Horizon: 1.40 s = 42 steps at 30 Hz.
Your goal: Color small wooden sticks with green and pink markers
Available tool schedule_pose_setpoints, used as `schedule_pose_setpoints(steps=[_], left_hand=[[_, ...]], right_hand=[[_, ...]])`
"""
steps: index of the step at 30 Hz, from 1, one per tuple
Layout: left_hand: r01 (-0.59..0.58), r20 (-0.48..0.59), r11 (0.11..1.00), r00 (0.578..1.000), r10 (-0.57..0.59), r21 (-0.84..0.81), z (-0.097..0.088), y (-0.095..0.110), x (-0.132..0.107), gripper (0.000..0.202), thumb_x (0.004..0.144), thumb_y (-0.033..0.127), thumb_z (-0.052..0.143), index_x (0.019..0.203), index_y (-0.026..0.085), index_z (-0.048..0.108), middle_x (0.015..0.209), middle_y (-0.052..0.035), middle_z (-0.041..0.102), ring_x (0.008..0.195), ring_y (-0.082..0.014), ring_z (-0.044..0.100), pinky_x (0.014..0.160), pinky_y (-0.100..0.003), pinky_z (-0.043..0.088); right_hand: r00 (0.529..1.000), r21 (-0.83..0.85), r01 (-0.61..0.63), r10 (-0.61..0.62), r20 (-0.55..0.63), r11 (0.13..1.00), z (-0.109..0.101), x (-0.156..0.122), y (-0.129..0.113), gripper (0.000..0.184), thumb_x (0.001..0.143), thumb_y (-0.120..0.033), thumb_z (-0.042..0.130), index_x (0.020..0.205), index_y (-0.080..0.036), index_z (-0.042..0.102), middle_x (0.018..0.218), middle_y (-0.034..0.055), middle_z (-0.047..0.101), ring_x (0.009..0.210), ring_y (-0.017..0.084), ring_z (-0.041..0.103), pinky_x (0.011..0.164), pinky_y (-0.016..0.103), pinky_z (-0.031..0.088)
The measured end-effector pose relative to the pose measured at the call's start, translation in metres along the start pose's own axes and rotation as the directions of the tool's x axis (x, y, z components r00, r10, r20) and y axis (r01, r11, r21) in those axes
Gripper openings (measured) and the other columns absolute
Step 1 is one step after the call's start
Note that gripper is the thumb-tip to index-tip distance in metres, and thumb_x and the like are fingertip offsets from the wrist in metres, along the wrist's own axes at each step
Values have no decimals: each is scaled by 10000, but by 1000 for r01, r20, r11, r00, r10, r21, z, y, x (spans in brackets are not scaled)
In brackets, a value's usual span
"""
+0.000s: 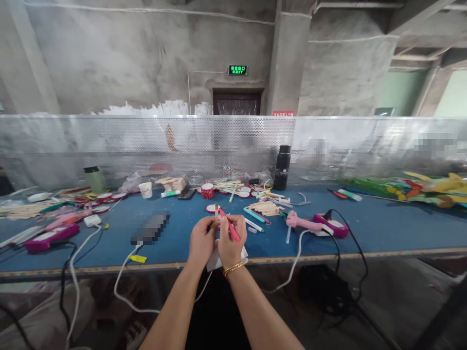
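My left hand (203,239) pinches a thin wooden craft stick (216,212) and holds it upright over the near edge of the blue table (383,228). My right hand (231,239), with a gold bracelet on its wrist, grips a pink marker (229,226) whose tip rests against the stick. Both hands are closed and touch each other. A white sheet of paper (215,261) lies just under them at the table edge.
A pink glue gun (304,223) with a white cable lies to the right, with a pink power strip (333,224) beyond it. Markers, wooden sticks (266,207) and a red tape roll (207,190) lie behind. A black bottle (282,167) stands by the perforated metal screen (109,141).
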<state>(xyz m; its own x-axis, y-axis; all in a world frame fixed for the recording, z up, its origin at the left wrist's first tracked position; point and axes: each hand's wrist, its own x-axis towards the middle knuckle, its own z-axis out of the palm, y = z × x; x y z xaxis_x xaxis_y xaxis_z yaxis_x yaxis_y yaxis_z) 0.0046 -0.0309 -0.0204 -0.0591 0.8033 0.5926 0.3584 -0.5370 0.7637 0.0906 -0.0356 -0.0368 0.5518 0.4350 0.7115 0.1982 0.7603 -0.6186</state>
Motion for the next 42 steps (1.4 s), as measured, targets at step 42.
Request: schedule_pose_setpoints(steps=[42], left_hand=[[-1, 8, 1000, 1000, 1, 11, -2, 0, 1, 261, 880, 392, 576, 813, 197, 736, 745, -25, 660, 710, -173, 564, 653, -260, 406]], right_hand=[[999, -19, -35, 35, -24, 999, 2, 0, 3, 165, 961, -351, 590, 890, -203, 596, 825, 14, 638, 749, 166, 602, 739, 321, 494]])
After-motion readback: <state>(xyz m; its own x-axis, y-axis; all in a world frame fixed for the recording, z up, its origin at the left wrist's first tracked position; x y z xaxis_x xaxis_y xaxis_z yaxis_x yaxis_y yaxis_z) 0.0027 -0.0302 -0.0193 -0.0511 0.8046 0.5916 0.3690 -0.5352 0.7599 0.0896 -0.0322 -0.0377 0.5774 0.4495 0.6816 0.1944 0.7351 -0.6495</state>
